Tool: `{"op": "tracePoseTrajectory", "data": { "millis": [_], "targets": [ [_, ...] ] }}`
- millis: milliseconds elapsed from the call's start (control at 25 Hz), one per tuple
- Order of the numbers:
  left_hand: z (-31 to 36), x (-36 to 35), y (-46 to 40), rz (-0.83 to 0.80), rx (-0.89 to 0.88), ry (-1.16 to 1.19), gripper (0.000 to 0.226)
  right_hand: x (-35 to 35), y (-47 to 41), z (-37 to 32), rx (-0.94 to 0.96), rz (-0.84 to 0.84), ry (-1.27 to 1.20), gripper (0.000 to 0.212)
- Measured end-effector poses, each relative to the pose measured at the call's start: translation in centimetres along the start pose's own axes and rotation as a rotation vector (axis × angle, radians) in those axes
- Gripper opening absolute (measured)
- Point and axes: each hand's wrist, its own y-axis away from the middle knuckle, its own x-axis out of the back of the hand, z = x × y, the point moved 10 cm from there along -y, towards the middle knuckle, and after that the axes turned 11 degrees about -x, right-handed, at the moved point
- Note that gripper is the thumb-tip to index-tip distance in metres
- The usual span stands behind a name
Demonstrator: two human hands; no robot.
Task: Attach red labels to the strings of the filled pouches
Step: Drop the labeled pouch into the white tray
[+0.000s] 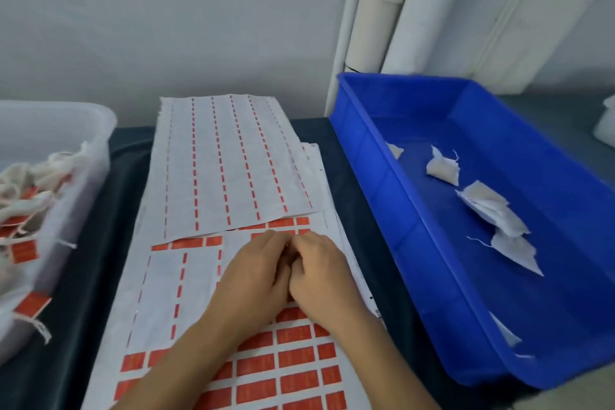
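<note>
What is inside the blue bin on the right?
The blue bin holds a few white pouches with loose strings, none showing a red label. Its near wall hides part of the floor.

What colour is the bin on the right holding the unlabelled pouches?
Bright blue. The bin shows clearly in the head view, with white pouches lying inside.

the wall (149, 10) behind the table is plain and pale, a grey-white colour, with soft even light on it and no strong shadow. the table (129, 156) has a dark blue-green cloth on it, a little wrinkled near the far edge. in the right corner some white and cream rolls (379, 10) lean upright against the wall, close together. beside them goes a white ribbed strip (519, 13), tilted.
</note>
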Motion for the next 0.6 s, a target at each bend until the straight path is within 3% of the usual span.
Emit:
{"op": "tracePoseTrajectory", "data": {
  "millis": [400,600],
  "targets": [
    [-2.3,-0.6,0.5,-0.001,0.080,0.077,0.026,1.7,-1.6,-1.0,-0.005,-0.058,0.062,0.018],
    [-1.9,-1.1,0.5,-0.081,0.072,0.063,0.037,12.1,-2.4,-2.2,0.030,0.250,-0.024,0.012]
  ]
}}
